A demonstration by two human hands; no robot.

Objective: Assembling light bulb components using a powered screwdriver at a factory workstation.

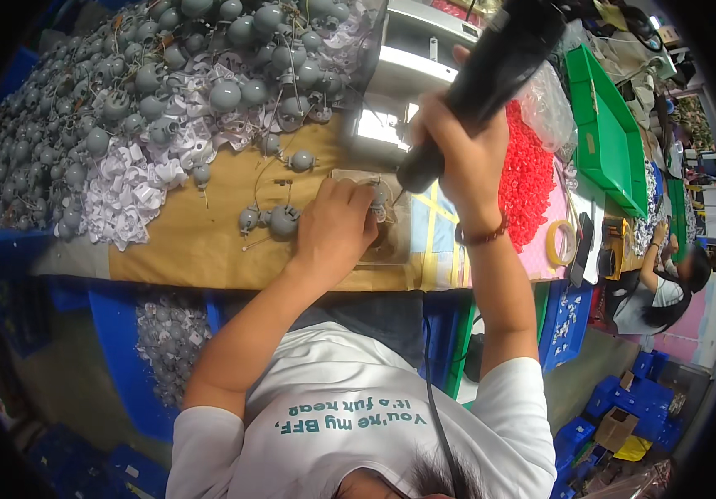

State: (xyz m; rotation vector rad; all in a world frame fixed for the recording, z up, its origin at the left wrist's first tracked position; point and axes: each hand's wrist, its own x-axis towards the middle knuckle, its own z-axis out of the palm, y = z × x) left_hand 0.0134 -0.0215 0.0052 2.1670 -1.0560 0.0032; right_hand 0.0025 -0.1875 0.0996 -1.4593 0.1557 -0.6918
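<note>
I see my right hand [457,158] closed tight around one black electric screwdriver [491,71], tip down on a small grey part [381,198]. My left hand [337,224] presses this part on the desk [200,241], fingers bent over it. One green tray [611,125] stands at the right; its content I cannot tell. Red pieces [528,179] lie in a heap beside it.

Black electric screwdriver [491,71]: chunky barrel, tilted, tip down toward the workpiece, gripped around its lower end by right hand [457,158]. Small grey round part [381,198] sits on a clear fixture block [391,224] at the table's near edge w/ left hand [333,229] pressed over it, fingers on the part. Bit tip just beside the part; contact can't be told.
</note>
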